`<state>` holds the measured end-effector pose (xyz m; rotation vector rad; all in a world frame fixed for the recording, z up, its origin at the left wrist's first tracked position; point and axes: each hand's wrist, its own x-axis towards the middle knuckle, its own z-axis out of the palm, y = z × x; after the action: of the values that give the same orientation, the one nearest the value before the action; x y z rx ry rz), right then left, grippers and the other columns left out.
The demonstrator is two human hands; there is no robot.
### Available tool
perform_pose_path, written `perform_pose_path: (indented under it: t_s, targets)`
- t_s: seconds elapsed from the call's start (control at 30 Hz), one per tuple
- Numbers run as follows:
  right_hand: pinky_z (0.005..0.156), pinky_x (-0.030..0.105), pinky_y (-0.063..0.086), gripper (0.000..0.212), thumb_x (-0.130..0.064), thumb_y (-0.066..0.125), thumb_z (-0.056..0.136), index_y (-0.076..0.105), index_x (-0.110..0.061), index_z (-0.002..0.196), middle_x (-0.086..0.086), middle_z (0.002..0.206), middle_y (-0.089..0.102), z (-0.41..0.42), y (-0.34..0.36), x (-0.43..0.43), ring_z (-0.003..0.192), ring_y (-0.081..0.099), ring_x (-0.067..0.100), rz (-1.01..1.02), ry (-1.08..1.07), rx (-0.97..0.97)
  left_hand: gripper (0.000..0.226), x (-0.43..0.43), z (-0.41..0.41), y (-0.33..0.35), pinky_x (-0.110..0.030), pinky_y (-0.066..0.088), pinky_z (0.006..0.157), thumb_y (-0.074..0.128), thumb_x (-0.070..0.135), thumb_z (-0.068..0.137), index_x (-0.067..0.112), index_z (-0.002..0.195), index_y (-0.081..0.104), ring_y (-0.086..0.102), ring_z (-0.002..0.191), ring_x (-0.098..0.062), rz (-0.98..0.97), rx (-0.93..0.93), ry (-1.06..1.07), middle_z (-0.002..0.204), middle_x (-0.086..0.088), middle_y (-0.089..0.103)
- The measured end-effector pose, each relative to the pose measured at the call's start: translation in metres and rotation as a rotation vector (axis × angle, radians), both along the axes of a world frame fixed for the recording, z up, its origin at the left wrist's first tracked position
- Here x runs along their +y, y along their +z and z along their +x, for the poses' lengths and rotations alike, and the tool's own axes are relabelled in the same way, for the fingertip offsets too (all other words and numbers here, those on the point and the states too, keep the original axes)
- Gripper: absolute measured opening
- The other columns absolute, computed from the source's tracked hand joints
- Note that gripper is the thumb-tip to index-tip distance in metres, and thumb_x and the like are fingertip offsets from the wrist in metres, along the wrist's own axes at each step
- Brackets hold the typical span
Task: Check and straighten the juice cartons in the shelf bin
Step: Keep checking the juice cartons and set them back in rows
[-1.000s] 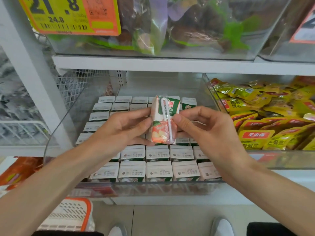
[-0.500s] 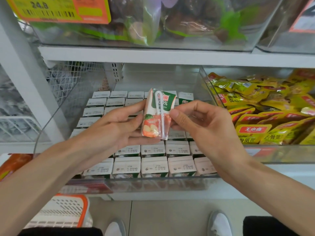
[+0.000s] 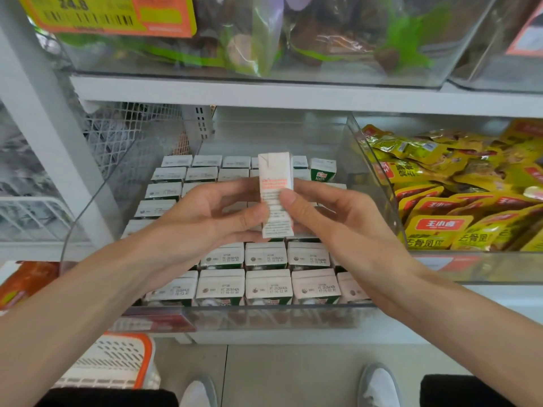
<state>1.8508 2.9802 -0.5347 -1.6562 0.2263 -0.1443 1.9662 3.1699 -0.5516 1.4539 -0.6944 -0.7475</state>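
A small juice carton [image 3: 275,183] is held upright above the bin, its narrow white side with printed text turned toward me. My left hand [image 3: 205,218] grips it from the left, and my right hand [image 3: 323,221] pinches it from the right with the thumb on its front. Below them, a clear plastic shelf bin [image 3: 264,318] holds several rows of juice cartons [image 3: 269,286] standing upright with white tops up. One carton [image 3: 322,170] at the back right is tilted and shows its green face.
A clear bin of yellow snack packets [image 3: 458,201] adjoins on the right. The shelf [image 3: 293,94] above carries bins of bagged goods and a yellow price tag [image 3: 117,13]. A white and orange basket [image 3: 108,362] stands on the floor at lower left, near my shoes.
Both hands have turned the held carton: its front with the straw and fruit picture faced me earlier, and now a narrow white text side does. The view has tilted down slightly.
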Motion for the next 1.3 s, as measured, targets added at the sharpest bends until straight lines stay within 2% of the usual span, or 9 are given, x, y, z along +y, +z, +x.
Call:
perform_pose_path:
  t_s: [0.17,0.27,0.4,0.6,0.87,0.97,1.07,1.2,1.3]
  targets:
    - [0.100,0.032,0.057,0.045,-0.040,0.076,0.092,0.070,-0.024,0.133,-0.008,0.117,0.080,0.0021,-0.0030,-0.0041,0.109,0.076,0.009,0.033,-0.044,-0.017,0.038,0.0008,-0.0001,0.0022,-0.032,0.059,0.097,0.065,0.028,0.098,0.021,0.136,0.068,0.070,0.124,-0.026,-0.060,0.060,0.035,0.133,-0.007,0.073]
    - [0.086,0.028,0.062,0.035,-0.038,0.079,0.089,0.072,-0.019,0.117,-0.001,0.109,0.080,0.0027,-0.0061,-0.0045,0.100,0.078,0.014,0.012,-0.116,-0.056,0.041,0.0006,0.0002,0.0040,-0.037,0.062,0.092,0.067,0.015,0.094,0.015,0.134,0.062,0.074,0.115,-0.033,-0.076,0.109,0.073,0.126,-0.013,0.075]
    - [0.083,0.036,0.065,0.020,-0.030,0.079,0.090,0.075,-0.013,0.100,0.007,0.098,0.079,0.0023,-0.0073,-0.0042,0.095,0.076,0.027,-0.050,-0.116,-0.129,0.049,-0.0017,-0.0018,0.0038,-0.038,0.065,0.084,0.073,0.014,0.086,0.010,0.133,0.058,0.077,0.107,-0.033,-0.037,0.126,0.128,0.120,-0.012,0.078]
    - [0.075,0.016,0.058,0.041,-0.039,0.085,0.072,0.074,-0.015,0.103,0.000,0.095,0.080,0.0017,-0.0015,-0.0022,0.085,0.076,0.009,-0.093,-0.101,-0.124,0.057,-0.0013,0.0001,0.0037,-0.038,0.066,0.079,0.081,0.022,0.079,0.015,0.132,0.061,0.078,0.104,-0.029,-0.013,0.089,0.209,0.119,-0.006,0.079]
    - [0.080,0.017,0.060,0.022,-0.026,0.082,0.088,0.074,-0.017,0.106,-0.002,0.096,0.083,0.0032,-0.0033,-0.0063,0.091,0.079,0.010,0.005,-0.146,-0.084,0.039,0.0011,0.0028,0.0017,-0.037,0.065,0.081,0.073,0.024,0.089,0.018,0.127,0.069,0.077,0.108,-0.029,-0.043,0.102,0.205,0.119,-0.010,0.078]
    - [0.082,0.021,0.060,0.014,-0.021,0.074,0.097,0.072,-0.013,0.108,0.003,0.095,0.083,0.0029,-0.0028,-0.0060,0.091,0.080,0.016,0.035,-0.108,-0.085,0.043,0.0019,0.0036,0.0000,-0.037,0.066,0.078,0.080,0.026,0.079,0.020,0.120,0.073,0.076,0.110,-0.027,-0.046,0.061,0.221,0.120,-0.007,0.077]
    - [0.082,0.021,0.060,0.012,-0.015,0.069,0.100,0.070,-0.008,0.109,0.007,0.092,0.083,0.0025,-0.0010,-0.0030,0.088,0.080,0.017,0.043,-0.046,-0.105,0.054,0.0011,0.0008,-0.0002,-0.033,0.064,0.083,0.081,0.031,0.078,0.024,0.130,0.070,0.075,0.114,-0.024,-0.030,-0.001,0.166,0.127,0.000,0.075]
    - [0.082,0.020,0.060,0.011,-0.015,0.068,0.099,0.069,-0.008,0.108,0.007,0.092,0.083,0.0018,0.0003,-0.0022,0.086,0.080,0.015,0.036,-0.004,-0.121,0.043,0.0015,-0.0030,0.0016,-0.028,0.061,0.091,0.074,0.028,0.088,0.025,0.131,0.072,0.073,0.119,-0.020,-0.032,-0.032,0.086,0.131,0.003,0.074]
    - [0.091,0.025,0.060,0.013,-0.018,0.068,0.100,0.072,-0.009,0.109,0.005,0.093,0.083,0.0033,-0.0004,-0.0045,0.089,0.079,0.014,-0.001,-0.013,-0.118,0.041,0.0009,-0.0054,0.0032,-0.022,0.059,0.091,0.071,0.025,0.091,0.025,0.132,0.070,0.072,0.119,-0.015,-0.006,-0.059,0.083,0.130,0.005,0.075]
